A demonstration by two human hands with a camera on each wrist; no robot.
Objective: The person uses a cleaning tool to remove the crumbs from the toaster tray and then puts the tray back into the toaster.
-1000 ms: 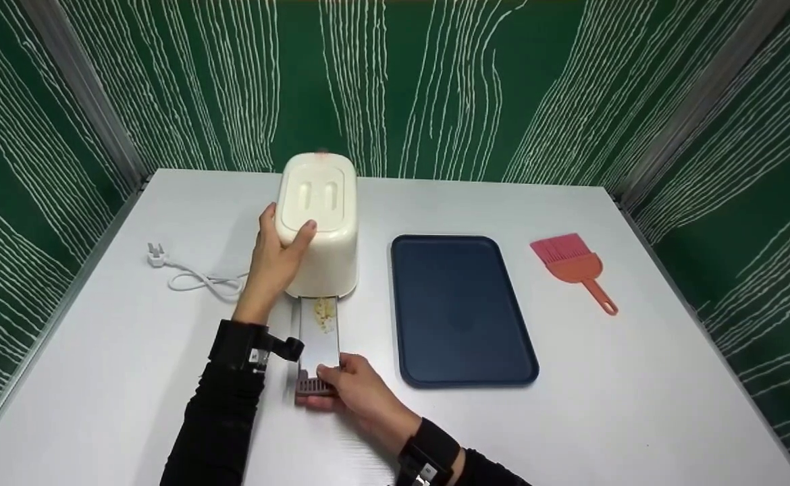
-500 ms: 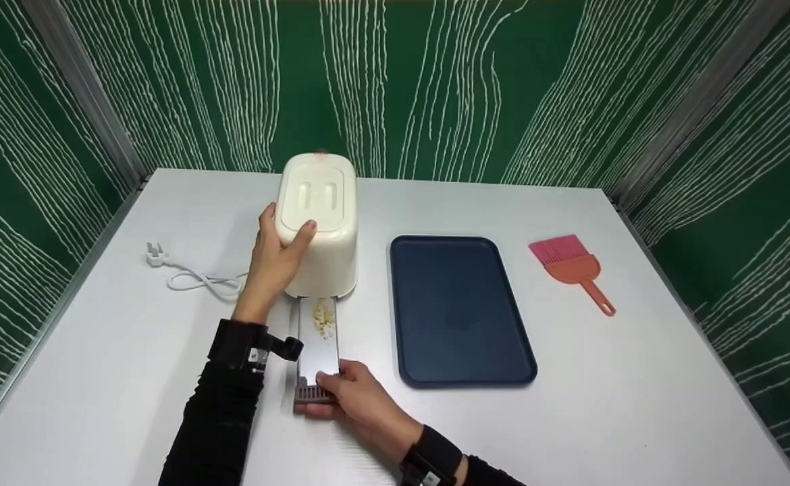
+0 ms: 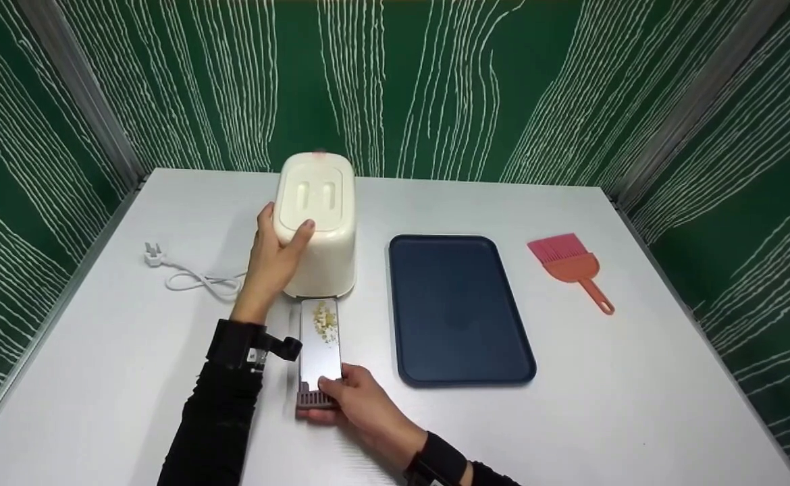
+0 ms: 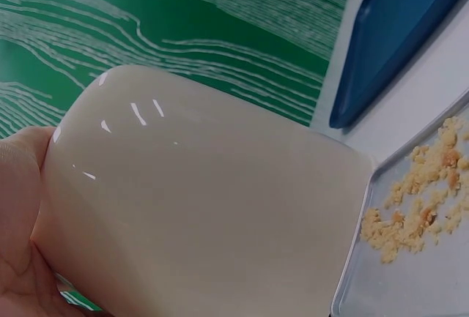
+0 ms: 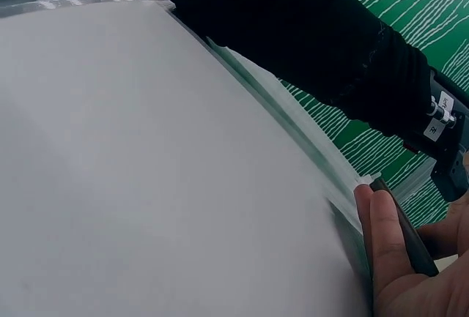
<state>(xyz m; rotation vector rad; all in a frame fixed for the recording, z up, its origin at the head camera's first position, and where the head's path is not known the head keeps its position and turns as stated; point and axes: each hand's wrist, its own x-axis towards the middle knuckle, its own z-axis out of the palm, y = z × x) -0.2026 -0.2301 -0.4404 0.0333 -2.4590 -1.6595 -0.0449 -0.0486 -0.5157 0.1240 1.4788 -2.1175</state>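
Note:
A cream toaster [image 3: 321,250] with two slot shapes in its lid stands upright at the table's left centre. My left hand [image 3: 277,260] holds it, thumb on the top front edge and fingers along the left side. From its base a metal crumb tray [image 3: 317,361] stretches toward me, its far end right at the toaster's foot. Yellowish crumbs [image 4: 418,218] lie on the tray's far part. My right hand [image 3: 368,408] pinches the tray's slotted near end, thumb on top and fingers beneath. In the right wrist view, the fingers [image 5: 388,236] lie under the tray's dark edge.
A dark blue tray [image 3: 462,310] lies flat to the right of the toaster. Farther right are a small pink-and-orange dustpan and brush [image 3: 574,266]. The toaster's white cord and plug [image 3: 196,275] lie at left. Green patterned walls [image 3: 449,88] border the white table.
My right hand has drawn the crumb tray slightly toward me, out from the toaster's base, so more of the crumbs show. My left hand stays on the toaster.

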